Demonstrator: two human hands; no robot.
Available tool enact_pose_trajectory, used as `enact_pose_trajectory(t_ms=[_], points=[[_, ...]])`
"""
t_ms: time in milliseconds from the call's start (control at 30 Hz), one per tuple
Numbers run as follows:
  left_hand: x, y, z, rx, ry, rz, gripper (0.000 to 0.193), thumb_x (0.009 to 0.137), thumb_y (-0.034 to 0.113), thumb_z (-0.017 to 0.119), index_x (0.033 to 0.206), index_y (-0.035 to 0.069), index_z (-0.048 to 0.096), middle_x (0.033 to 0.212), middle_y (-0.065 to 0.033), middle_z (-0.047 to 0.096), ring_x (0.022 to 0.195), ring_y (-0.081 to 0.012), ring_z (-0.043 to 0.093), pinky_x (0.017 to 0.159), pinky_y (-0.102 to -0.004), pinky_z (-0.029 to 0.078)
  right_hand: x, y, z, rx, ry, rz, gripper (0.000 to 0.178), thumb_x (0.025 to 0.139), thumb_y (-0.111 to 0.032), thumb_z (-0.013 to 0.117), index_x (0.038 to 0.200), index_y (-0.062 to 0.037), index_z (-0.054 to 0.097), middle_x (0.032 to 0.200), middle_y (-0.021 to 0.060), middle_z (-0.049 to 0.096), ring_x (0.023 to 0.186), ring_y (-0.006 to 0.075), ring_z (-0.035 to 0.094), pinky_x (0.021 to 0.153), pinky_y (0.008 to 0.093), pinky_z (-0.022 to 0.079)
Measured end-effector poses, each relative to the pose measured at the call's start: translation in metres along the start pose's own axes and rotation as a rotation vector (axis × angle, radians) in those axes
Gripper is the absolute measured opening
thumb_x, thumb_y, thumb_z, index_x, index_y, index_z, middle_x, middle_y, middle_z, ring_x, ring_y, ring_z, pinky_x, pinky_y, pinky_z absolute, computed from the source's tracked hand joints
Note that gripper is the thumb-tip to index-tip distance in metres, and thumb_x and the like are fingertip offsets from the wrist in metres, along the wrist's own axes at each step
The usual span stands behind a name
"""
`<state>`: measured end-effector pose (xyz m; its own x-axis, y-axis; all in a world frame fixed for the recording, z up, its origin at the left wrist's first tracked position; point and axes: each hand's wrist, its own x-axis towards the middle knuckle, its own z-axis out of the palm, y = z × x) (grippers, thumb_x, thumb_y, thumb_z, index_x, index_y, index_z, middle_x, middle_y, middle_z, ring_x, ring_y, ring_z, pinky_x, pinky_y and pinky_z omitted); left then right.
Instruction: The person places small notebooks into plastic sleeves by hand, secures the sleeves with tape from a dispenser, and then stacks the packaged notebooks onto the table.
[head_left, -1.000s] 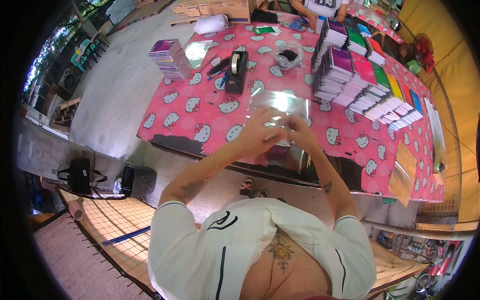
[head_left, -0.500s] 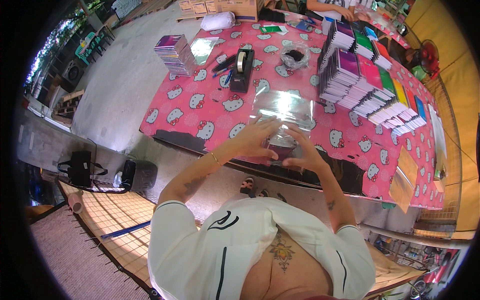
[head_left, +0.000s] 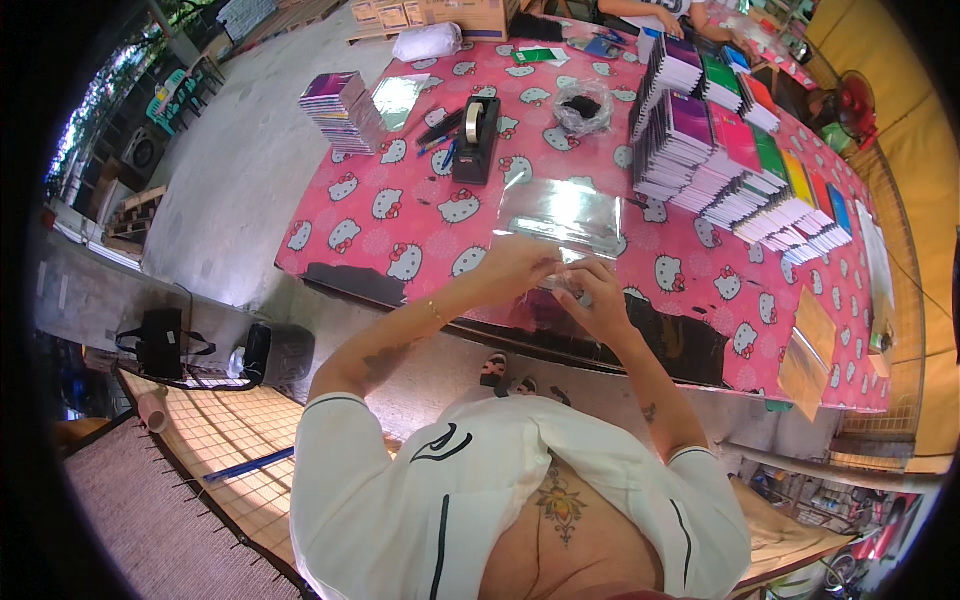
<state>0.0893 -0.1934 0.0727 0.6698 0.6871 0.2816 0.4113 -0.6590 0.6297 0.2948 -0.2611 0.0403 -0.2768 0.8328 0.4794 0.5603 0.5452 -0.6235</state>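
Two-handed handling, pink printed worktop's (head_left: 425, 225) near edge
Left hand (head_left: 522, 268) bunched, right hand (head_left: 597, 298) half-curled; grip unclear. Keep clear plastic sheet (head_left: 545, 222) flat.

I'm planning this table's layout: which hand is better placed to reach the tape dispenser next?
Probably the left hand: the tape dispenser sits ahead and slightly left of it, while the right hand is farther away.

We see a pink table (head_left: 430, 235) patterned with red-bowed white cat faces. Toward its right edge, notebooks (head_left: 738, 140) show purple, pink, green, yellow, red and blue; at its left edge, a purple-topped stack (head_left: 342, 112); toward its front edge, a colourless plastic sheet (head_left: 540, 213).
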Motion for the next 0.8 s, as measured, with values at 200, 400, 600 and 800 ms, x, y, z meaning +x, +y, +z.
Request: enact_pose_trajectory(t_ms=[200,400,600,800], points=[[0.013,0.001,0.005,0.209,-0.061,-0.015,0.017,0.085,0.024,0.066,0.089,0.008,0.063,0.072,-0.0153,0.064,0.071,-0.0342,0.066,0.062,-0.0487,0.048,0.009,-0.004,0.004,-0.043,0.241,0.047,0.041,0.079,-0.011,0.076,0.115,-0.0049,0.058,0.109,0.0142,0.06,0.103,0.0313,0.057,0.086,0.0391,0.049],[0.019,0.021,0.008,0.622,0.226,0.134,0.031,0.082,0.024,0.073,0.106,0.009,0.062,0.084,-0.0127,0.064,0.077,-0.0273,0.065,0.069,-0.04,0.05,0.006,0.028,0.011,0.563,0.047,0.451,0.041,0.082,-0.007,0.073,0.119,-0.004,0.055,0.112,0.0105,0.058,0.096,0.0209,0.058,0.077,0.0323,0.051],[0.031,-0.087,0.006,-0.642,-0.063,-0.44,0.051,0.083,0.029,0.078,0.125,0.008,0.06,0.1,-0.0079,0.063,0.089,-0.0148,0.06,0.077,-0.0312,0.049,0.003,0.027,0.02,0.844,0.137,0.695,0.04,0.082,-0.002,0.071,0.118,-0.0066,0.055,0.112,0.007,0.058,0.095,0.0131,0.055,0.072,0.0259,0.049],[0.031,-0.23,-0.078,-0.424,0.681,-0.671,0.036,0.086,0.024,0.074,0.115,0.005,0.065,0.089,-0.0026,0.064,0.075,-0.0119,0.058,0.065,-0.0299,0.051,0.002,0.017,0.022,0.797,0.142,0.699,0.034,0.083,-0.002,0.07,0.114,-0.0056,0.057,0.11,0.0053,0.057,0.097,0.0127,0.054,0.081,0.0273,0.047]])
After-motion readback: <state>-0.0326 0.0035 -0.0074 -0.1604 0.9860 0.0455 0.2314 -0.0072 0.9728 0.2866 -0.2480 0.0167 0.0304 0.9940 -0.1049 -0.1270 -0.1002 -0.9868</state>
